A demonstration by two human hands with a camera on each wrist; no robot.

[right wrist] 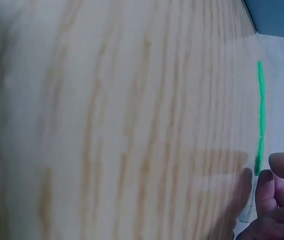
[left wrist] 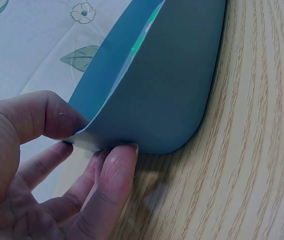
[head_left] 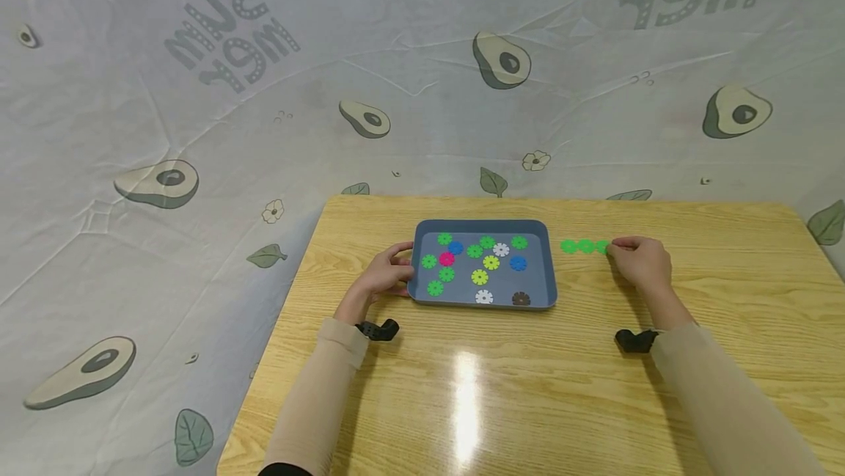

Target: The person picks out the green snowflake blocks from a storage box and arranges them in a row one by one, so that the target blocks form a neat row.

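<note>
A blue-grey tray (head_left: pixel 462 300) rests on the wooden table with several notched plastic discs lying in it, including green discs (head_left: pixel 435 288). At its left end, my left hand (head_left: pixel 386 271) grips the wall, the thumb bent over the rim and the fingers against the outside; the left wrist view shows this grip on the tray (left wrist: pixel 166 90) up close. To the right of the tray, three green notched discs (head_left: pixel 586 246) form a straight row on the table. My right hand (head_left: pixel 642 263) pinches the right end of that row between thumb and fingertips. Edge-on, the row is a thin green strip (right wrist: pixel 261 110).
The wooden table (head_left: pixel 528 388) extends toward me and to the right, with a bright light reflection near its front. A cloth with avocado prints (head_left: pixel 502 61) hangs behind the table. Blue discs (head_left: pixel 518 263), yellow discs (head_left: pixel 491 262) and a brown disc (head_left: pixel 521 298) also lie in the tray.
</note>
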